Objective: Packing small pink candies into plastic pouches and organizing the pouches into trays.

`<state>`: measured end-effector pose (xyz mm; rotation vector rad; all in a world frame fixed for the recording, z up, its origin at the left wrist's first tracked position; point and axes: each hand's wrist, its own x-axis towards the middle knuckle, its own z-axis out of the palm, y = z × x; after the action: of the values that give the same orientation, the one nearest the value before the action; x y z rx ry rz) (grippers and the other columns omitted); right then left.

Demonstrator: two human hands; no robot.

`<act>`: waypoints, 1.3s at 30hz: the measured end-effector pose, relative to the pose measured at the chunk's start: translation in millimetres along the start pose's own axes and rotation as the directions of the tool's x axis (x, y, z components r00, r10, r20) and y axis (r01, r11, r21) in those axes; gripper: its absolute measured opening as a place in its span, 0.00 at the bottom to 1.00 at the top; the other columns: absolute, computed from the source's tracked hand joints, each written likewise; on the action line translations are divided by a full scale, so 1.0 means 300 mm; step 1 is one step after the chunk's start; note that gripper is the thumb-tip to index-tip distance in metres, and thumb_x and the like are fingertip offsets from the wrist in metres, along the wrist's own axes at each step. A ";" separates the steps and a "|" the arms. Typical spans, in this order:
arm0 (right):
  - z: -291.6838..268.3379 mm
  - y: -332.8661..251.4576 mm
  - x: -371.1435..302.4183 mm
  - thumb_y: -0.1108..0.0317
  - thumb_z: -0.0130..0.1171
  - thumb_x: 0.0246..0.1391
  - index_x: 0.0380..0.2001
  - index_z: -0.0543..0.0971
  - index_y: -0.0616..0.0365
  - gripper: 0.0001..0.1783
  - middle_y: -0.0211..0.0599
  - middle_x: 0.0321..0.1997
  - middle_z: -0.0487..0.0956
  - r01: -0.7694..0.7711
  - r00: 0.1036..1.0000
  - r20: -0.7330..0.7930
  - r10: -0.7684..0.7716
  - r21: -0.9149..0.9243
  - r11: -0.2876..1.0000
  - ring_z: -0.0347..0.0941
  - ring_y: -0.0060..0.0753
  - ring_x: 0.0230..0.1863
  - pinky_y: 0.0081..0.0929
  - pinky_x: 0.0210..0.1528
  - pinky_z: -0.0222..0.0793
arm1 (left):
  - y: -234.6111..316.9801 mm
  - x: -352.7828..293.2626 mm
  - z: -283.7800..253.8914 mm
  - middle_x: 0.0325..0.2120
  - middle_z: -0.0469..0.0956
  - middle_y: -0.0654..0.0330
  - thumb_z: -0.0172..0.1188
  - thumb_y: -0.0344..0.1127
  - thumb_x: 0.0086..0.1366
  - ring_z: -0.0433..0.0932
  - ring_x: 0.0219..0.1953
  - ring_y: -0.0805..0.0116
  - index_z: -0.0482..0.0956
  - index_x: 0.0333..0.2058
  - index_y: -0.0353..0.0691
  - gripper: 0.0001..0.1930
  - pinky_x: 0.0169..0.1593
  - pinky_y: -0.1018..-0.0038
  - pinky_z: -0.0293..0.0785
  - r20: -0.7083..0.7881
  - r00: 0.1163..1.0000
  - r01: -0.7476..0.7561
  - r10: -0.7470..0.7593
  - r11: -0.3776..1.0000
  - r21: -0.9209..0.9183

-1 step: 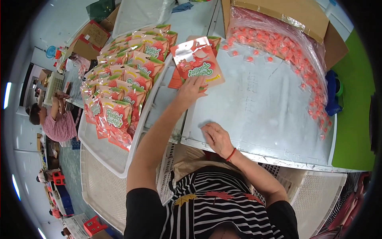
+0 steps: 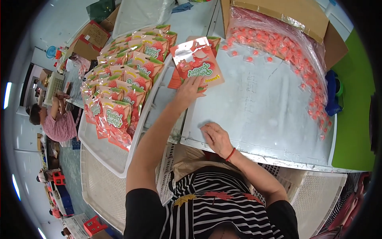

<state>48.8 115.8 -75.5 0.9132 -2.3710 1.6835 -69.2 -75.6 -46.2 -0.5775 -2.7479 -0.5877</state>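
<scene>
Hands first, since they're closest: your right hand (image 2: pixel 216 137) lies flat and empty on the near edge of the metal table (image 2: pixel 270 107), fingers loosely spread, holding nothing. Your left hand (image 2: pixel 190 90) is stretched further out, fingertips pressing down on the bottom edge of a pouch (image 2: pixel 197 63), a shiny red-and-green one on top of a small stack; it looks more like a pin than a proper grip, though the angle makes that hard to call. Left of it, the white tray (image 2: pixel 104 148) is packed with rows of the same pouches. At the far side sits a clear bag (image 2: pixel 286 44) of little red candies spilling out of a cardboard box (image 2: pixel 286 14).

So you're at the pick-up-a-pouch step, I'd say. Next move wants a real pinch on that top pouch so only one comes off the stack, then your right hand free to open it or go for the candies.
</scene>
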 end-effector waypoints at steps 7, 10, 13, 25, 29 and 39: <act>0.003 -0.001 0.000 0.80 0.57 0.48 0.37 0.77 0.62 0.10 0.47 0.39 0.76 0.013 1.000 -0.006 -0.012 0.016 1.000 0.75 0.46 0.36 0.30 0.37 0.73 | -0.147 -0.012 -0.019 0.40 0.76 0.49 0.58 0.31 0.56 0.76 0.42 0.54 0.76 0.42 0.34 0.15 0.44 0.67 0.74 0.141 0.972 -0.193 0.189 0.981 0.010; 0.027 -0.014 0.001 0.80 0.56 0.49 0.37 0.78 0.63 0.10 0.47 0.39 0.76 0.045 0.999 -0.009 -0.045 0.014 0.999 0.75 0.46 0.36 0.28 0.37 0.73 | -0.231 -0.058 -0.033 0.37 0.77 0.51 0.54 0.29 0.56 0.76 0.41 0.53 0.75 0.40 0.36 0.12 0.44 0.63 0.72 0.027 0.920 -0.391 0.391 0.920 -0.004; 0.004 0.025 -0.010 0.78 0.55 0.52 0.40 0.77 0.62 0.11 0.42 0.36 0.76 -0.002 1.000 0.002 0.002 0.064 0.998 0.75 0.37 0.34 0.24 0.36 0.71 | -0.126 -0.004 -0.071 0.30 0.77 0.52 0.56 0.30 0.57 0.77 0.35 0.54 0.77 0.33 0.37 0.06 0.38 0.64 0.74 0.146 0.961 -0.248 0.236 0.967 0.066; -0.151 0.011 0.189 0.63 0.52 0.58 0.33 0.75 0.66 0.13 0.49 0.23 0.75 -0.393 0.862 -0.298 0.410 0.117 0.912 0.73 0.45 0.24 0.33 0.29 0.69 | 0.268 -0.155 -0.087 0.19 0.74 0.56 0.67 0.32 0.53 0.71 0.18 0.68 0.74 0.25 0.33 0.11 0.23 0.74 0.67 -0.090 0.975 0.150 -0.203 0.902 -0.406; -0.110 0.008 0.164 0.64 0.51 0.57 0.27 0.74 0.64 0.13 0.52 0.21 0.74 -0.337 0.907 -0.280 0.314 -0.040 0.941 0.71 0.53 0.23 0.40 0.27 0.67 | 0.285 -0.181 -0.118 0.20 0.75 0.57 0.62 0.32 0.56 0.75 0.19 0.67 0.75 0.29 0.37 0.06 0.23 0.74 0.70 -0.162 0.949 0.200 -0.269 0.916 -0.347; -0.160 0.032 0.100 0.67 0.52 0.55 0.29 0.74 0.60 0.07 0.40 0.18 0.74 -0.381 0.896 -0.225 0.383 0.056 0.923 0.69 0.32 0.18 0.29 0.23 0.66 | 0.324 -0.125 -0.026 0.14 0.76 0.56 0.60 0.32 0.49 0.79 0.20 0.57 0.69 0.41 0.34 0.19 0.21 0.64 0.73 -0.179 0.975 0.175 -0.133 0.955 0.240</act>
<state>7.0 147.8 -52.9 0.2315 -2.4939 1.8083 7.3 -9.7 -19.8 -0.2450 -2.6705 -0.2902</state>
